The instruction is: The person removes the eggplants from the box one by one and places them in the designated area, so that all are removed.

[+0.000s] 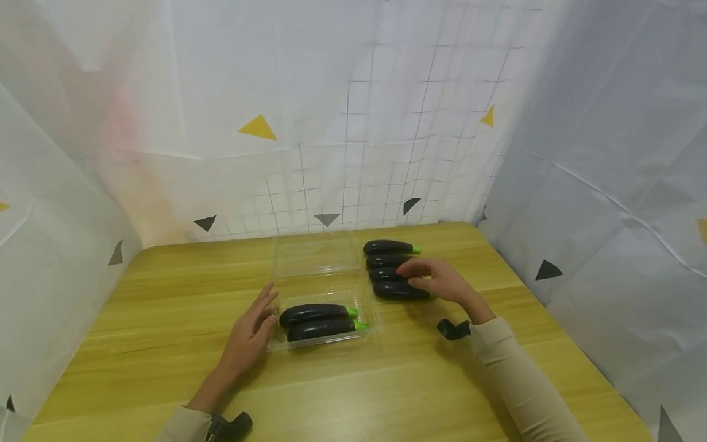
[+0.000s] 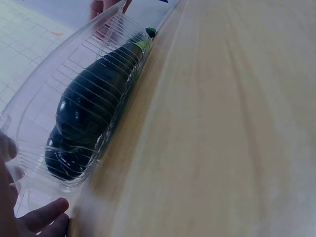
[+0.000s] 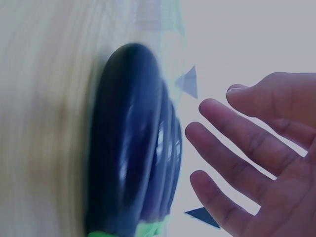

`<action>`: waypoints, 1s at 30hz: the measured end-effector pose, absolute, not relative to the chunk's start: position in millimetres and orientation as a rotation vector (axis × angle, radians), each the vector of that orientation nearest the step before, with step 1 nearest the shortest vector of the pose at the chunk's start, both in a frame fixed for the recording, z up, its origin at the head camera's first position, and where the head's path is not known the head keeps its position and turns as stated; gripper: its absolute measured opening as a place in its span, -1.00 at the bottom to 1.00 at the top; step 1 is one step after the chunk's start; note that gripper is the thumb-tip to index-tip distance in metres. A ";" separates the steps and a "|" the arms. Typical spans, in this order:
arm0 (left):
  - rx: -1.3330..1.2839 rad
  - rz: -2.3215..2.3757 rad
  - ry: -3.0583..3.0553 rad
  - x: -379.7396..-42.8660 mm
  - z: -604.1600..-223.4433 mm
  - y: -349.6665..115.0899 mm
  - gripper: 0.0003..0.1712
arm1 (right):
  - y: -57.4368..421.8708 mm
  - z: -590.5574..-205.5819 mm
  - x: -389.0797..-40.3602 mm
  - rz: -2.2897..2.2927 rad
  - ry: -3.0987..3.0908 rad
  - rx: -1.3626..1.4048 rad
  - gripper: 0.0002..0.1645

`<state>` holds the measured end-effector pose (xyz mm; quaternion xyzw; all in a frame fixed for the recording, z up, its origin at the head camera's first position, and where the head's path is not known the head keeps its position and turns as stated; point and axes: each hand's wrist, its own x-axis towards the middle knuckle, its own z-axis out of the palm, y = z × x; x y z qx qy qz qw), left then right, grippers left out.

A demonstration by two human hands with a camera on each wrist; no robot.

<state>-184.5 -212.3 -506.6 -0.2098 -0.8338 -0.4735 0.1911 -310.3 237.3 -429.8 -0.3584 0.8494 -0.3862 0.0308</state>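
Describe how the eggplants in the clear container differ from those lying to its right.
The container pair lies inside the clear container; the table row lies directly on the table. The container pair numbers two, the table row four. The left hand is beside the container pair; the right hand hovers over the table row. Both have dark, glossy bodies, and their visible green ends point right in the head view.

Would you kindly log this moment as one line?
left hand: beside open clear plastic clamshell | clamshell: two glossy dark eggplants inside | right hand: empty, over row of four more eggplants | surface: yellowish wood-grain table
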 end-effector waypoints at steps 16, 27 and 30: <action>-0.584 -1.321 -2.357 -183.7 -506.3 -212.5 -0.40 | 208.4 -402.6 -297.5 -1.196 2.609 -1.166 -0.68; -0.591 -1.333 -2.355 -184.6 -506.5 -212.6 -0.40 | 190.5 -398.3 -299.5 -1.191 2.566 -1.235 -0.67; -0.592 -1.332 -2.350 -184.6 -506.3 -212.5 -0.40 | 185.1 -395.8 -300.1 -1.173 2.560 -1.242 -0.69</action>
